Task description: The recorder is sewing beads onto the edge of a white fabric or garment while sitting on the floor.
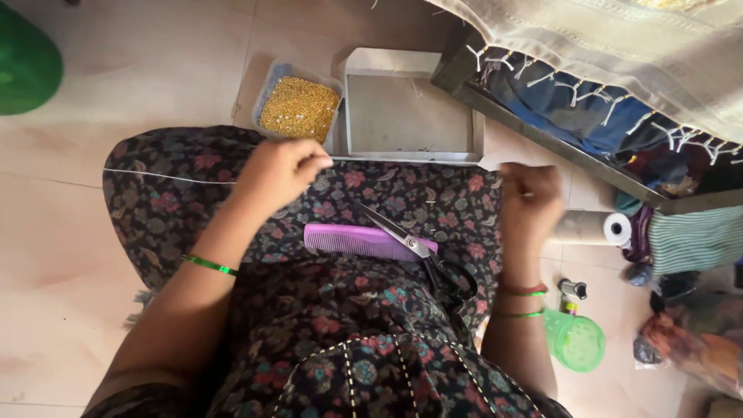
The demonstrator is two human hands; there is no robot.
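My left hand (280, 172) and my right hand (530, 195) are raised over my lap, each with fingers pinched on an end of a thin white thread (410, 161) stretched taut between them. On my dark flowered dress (433, 205) lie a purple comb (360, 241) and black-handled scissors (422, 251), the blades crossing the comb's right end. Beyond my knees sit a clear tub of small golden beads (299, 107) and a shallow grey tray (409, 108).
A cream fringed cloth (619, 54) hangs over a dark frame at the upper right. A white roll (596, 228), a green lidded container (576, 339), a small bottle (571, 292) and folded fabrics lie on the tiled floor at right. A green object (27, 66) sits at the far left.
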